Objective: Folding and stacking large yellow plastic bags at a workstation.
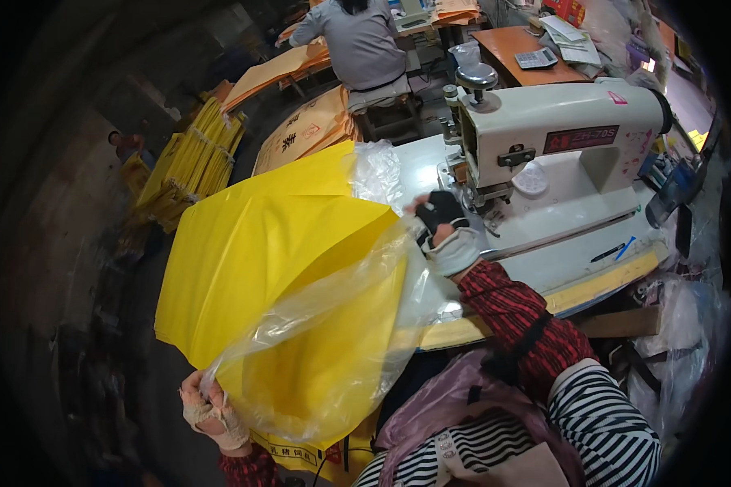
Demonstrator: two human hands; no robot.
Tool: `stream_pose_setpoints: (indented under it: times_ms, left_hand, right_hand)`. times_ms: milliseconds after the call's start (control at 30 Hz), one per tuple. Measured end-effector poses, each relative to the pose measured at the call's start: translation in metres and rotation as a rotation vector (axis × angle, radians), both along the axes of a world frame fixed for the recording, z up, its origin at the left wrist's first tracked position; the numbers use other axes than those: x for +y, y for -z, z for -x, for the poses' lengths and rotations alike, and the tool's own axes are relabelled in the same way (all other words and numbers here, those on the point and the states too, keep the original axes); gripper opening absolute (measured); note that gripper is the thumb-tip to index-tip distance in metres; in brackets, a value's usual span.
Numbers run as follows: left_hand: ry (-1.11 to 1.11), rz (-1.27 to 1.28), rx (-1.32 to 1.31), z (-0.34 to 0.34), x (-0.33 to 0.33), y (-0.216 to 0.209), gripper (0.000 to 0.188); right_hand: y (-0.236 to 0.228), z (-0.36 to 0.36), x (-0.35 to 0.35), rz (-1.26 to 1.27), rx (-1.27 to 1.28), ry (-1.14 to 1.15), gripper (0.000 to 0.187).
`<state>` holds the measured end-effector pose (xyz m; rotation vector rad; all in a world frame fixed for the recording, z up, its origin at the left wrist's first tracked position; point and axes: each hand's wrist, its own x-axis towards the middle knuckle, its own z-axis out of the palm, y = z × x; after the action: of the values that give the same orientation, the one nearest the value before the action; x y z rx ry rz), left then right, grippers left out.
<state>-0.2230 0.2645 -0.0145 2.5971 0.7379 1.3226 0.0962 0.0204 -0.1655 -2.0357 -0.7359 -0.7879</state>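
Observation:
A large yellow bag [244,260] lies over the left end of the sewing table, its mouth gaping toward me. Inside its mouth is a clear plastic liner [333,307], its rim stretched between my two hands. My left hand [213,410], in a worn pale covering with bare fingertips, pinches the liner at the lower left. With fingers curled, my right hand [447,226], in a black fingerless glove, holds the liner's other end beside the sewing machine's needle area. The white sewing machine [560,130] stands to the right of that hand.
Stacked orange-brown bags [309,130] lie beyond the yellow bag. Bundled yellow bags [195,154] stand at far left. A co-worker [357,40] sits ahead, back turned. A calculator [536,58] rests on a brown desk. Two pens [613,250] lie near the table's right edge.

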Motion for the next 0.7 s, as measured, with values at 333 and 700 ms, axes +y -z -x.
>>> stream_pose_setpoints:
  times_ms: [333, 700]
  left_hand:
    - [-0.051, -0.029, 0.0, 0.035, 0.018, 0.001, 0.016]
    - [-0.326, 0.081, 0.644, 0.114, 0.003, 0.007, 0.026]
  right_hand:
    - [0.025, -0.021, 0.06, 0.14, 0.616, -0.274, 0.026]
    - [-0.079, -0.032, 0.101, 0.158, -0.427, -0.207, 0.028]
